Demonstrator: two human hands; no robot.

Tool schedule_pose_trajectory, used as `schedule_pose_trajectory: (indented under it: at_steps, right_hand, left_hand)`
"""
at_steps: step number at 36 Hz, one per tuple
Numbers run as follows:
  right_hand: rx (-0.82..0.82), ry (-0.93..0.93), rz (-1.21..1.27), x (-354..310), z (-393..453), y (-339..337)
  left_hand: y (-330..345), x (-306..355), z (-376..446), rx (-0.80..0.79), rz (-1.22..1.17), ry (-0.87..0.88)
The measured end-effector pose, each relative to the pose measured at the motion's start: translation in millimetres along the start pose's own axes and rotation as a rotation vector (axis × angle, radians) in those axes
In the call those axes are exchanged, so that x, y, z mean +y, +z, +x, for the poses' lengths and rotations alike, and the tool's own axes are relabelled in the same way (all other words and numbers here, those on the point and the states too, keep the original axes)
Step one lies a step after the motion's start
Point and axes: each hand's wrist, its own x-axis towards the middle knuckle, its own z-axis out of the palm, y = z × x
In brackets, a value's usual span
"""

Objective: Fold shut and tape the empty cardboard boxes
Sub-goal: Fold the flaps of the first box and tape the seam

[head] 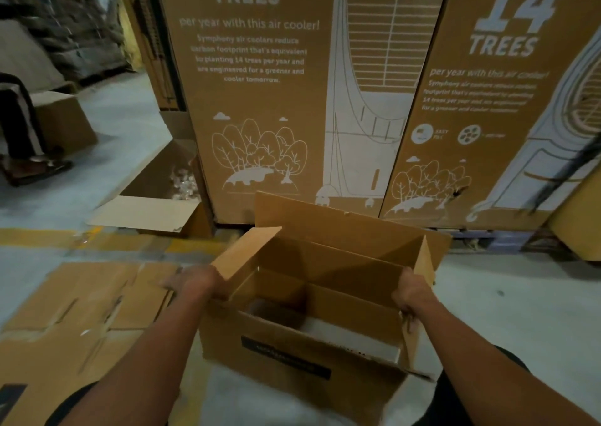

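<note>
An empty brown cardboard box (292, 354) stands open on the floor right in front of me, with its flaps up and a black label on the near side. My left hand (192, 281) grips the box's left end at the base of the raised left flap. My right hand (411, 292) grips the right end flap, fingers curled over its edge. The far long flap stands upright. The near flap hangs down toward me. Inside, the bottom flaps lie partly folded, with pale floor showing through a gap.
Flattened cardboard sheets (74, 321) lie on the floor to my left. Tall printed air cooler cartons (260, 100) form a wall just behind the box. An open carton (162, 195) with clear plastic inside sits at left. A person's legs (22, 133) stand far left.
</note>
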Motion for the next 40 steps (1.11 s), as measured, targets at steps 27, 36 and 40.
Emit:
schedule_pose_trajectory:
  at_steps: [27,36,40]
  right_hand:
    - [-0.025,-0.232,-0.197,-22.7,11.4,26.5]
    - [-0.575,-0.224,-0.035,-32.2,17.4,24.0]
    - [-0.807,-0.356,-0.09,-36.9,14.9,13.5]
  left_hand:
    - [1.4,-30.3,-4.7,-0.105,-0.074,-0.048]
    - [-21.2,-23.1,-39.1,-0.16,-0.235,-0.066]
    - [-33.3,-38.0,-37.3,-0.049,-0.385,-0.082]
